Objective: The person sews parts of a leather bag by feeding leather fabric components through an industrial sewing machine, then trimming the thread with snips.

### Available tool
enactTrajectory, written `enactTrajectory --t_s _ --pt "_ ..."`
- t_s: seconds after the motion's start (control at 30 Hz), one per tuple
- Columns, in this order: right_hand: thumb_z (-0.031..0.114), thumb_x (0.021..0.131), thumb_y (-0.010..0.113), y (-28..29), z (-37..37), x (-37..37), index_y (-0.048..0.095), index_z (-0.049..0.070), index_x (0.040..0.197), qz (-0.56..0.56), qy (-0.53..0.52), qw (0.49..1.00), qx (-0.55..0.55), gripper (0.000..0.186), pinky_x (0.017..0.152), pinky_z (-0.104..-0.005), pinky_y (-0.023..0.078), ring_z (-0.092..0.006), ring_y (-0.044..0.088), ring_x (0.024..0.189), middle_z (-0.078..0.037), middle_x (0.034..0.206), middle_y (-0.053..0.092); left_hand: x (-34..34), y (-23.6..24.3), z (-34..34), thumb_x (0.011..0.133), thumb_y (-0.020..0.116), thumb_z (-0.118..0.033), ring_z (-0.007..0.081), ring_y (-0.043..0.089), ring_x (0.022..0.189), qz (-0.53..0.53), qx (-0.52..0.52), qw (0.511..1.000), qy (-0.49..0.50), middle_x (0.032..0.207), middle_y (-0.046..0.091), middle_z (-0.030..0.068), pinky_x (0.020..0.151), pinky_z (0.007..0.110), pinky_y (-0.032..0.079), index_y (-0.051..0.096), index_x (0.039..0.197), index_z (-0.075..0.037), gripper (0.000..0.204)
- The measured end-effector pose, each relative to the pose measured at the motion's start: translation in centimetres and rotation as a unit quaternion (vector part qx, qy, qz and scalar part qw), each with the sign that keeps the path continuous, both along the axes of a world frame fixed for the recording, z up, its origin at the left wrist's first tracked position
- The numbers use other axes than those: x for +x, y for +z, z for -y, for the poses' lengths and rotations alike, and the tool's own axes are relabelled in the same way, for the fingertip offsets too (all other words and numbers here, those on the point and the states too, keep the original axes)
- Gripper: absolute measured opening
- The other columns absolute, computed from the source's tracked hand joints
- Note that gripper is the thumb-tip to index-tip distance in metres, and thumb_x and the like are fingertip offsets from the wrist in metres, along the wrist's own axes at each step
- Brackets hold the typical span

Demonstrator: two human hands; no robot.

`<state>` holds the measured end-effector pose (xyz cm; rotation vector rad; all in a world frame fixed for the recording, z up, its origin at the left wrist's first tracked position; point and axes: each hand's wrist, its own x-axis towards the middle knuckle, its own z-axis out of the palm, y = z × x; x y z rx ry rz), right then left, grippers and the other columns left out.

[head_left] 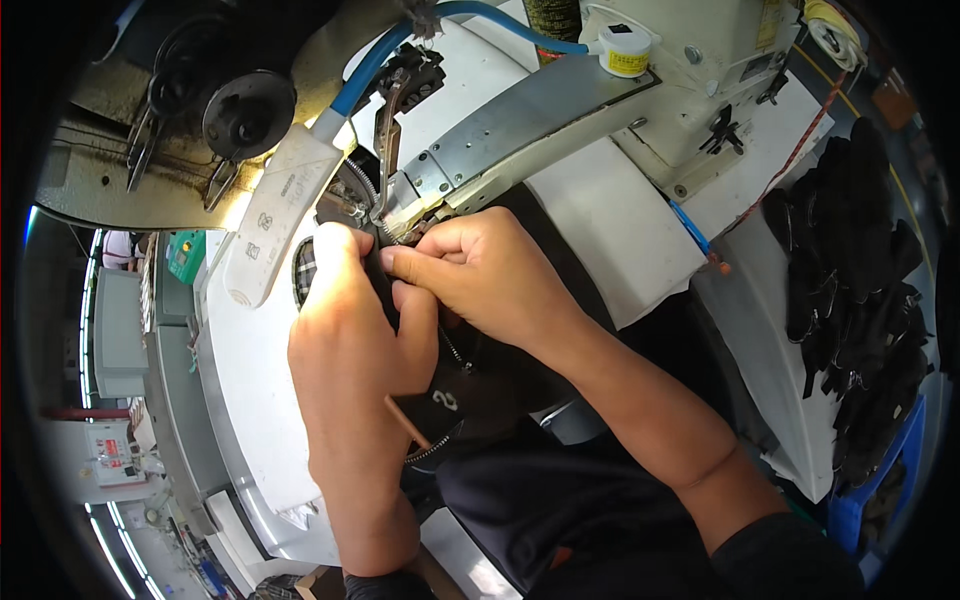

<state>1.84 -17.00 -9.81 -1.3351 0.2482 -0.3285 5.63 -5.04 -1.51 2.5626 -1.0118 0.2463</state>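
Both hands meet in front of a sewing machine's narrow metal bed [530, 125], close to its presser foot and needle area. My left hand [350, 320] is closed on a dark garment piece [500, 385], thumb and fingers pressed together. From the other side my right hand [490, 270] pinches the same piece between thumb and forefinger. A zipper [457, 352] with metal teeth runs down the cloth below the fingers. Beside my left hand shows a bit of checked fabric [304, 268]. A brown strip [408, 422] lies lower on the dark cloth. The fingers hide the exact gripped edge.
A white lamp [283, 215] on a blue flexible neck [372, 68] hangs just left of my hands. White tabletop [262, 385] spreads at left. A round white tub [625, 50] stands on the machine. At right are piled dark pieces [850, 260] and a blue crate [890, 470].
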Motion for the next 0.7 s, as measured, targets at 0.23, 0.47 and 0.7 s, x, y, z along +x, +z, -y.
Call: enactTrajectory --t_s 0.23,0.47,0.7 --pt "0.017 0.102 0.072 0.3 -0.8 -0.2 0.076 -0.002 0.096 0.001 -0.012 0.999 -0.034 0.021 0.055 -0.0217 0.047 -0.0029 0.059 0.061 0.001 0.075 0.072 0.9 0.6 -1.0 0.092 0.066 -0.016 0.0364 0.072 0.070 0.023 -0.012 0.999 0.032 0.080 0.073 0.0197 0.064 0.041 0.055 0.077 0.107 -0.004 0.022" --pt "0.019 0.098 0.072 0.3 -2.0 -0.4 0.072 -0.002 0.088 0.041 -0.085 0.994 -0.052 0.024 0.052 -0.0305 0.041 -0.0062 0.050 0.055 -0.006 0.061 0.061 0.8 0.3 -1.3 0.095 0.071 -0.018 0.0347 0.072 0.068 0.091 -0.059 0.994 0.007 0.076 0.073 0.0187 0.067 0.039 0.056 0.081 0.109 -0.004 0.022" --pt "0.009 0.102 0.067 0.0 -2.4 -0.6 0.072 -0.004 0.100 0.100 -0.076 0.992 0.016 0.014 0.064 -0.0247 0.049 -0.0028 0.062 0.072 -0.005 0.080 0.074 -0.2 0.3 -1.5 0.095 0.068 -0.012 0.0385 0.070 0.088 -0.019 -0.075 0.996 -0.036 0.095 0.070 0.0228 0.078 0.043 0.056 0.074 0.118 0.006 0.029"
